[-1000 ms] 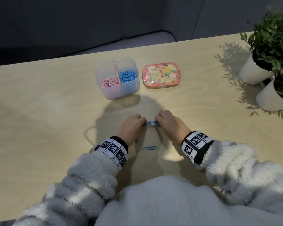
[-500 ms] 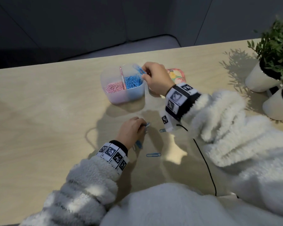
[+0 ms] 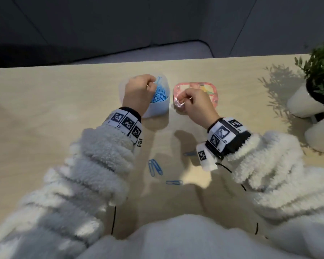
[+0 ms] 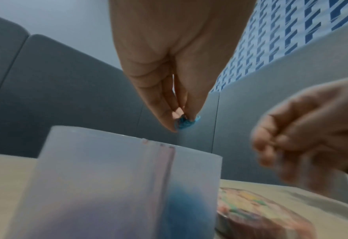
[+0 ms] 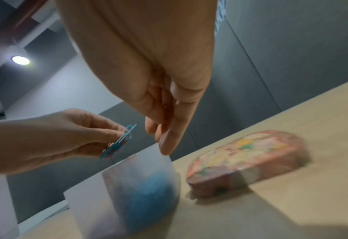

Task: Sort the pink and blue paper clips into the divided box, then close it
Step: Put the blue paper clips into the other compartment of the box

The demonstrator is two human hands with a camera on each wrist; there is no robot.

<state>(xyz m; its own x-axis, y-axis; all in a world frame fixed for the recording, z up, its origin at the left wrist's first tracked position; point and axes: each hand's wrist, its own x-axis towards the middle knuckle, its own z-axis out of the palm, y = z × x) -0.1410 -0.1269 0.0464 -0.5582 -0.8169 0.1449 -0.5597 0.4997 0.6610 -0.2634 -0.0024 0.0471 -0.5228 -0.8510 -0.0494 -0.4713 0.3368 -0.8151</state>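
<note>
Left hand (image 3: 138, 92) moved over divided box (image 3: 157, 109), fingers (image 5: 112, 134) pinching blue clips (image 5: 120, 142).

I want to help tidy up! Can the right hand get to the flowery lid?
Probably yes. The right hand hovers empty right over the near edge of the flowery lid, and nothing sits between them.

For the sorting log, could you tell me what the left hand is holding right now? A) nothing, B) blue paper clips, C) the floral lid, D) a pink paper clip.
B: the left hand pinches blue paper clips just above the divided box, over the side where the blue pile shows.
</note>
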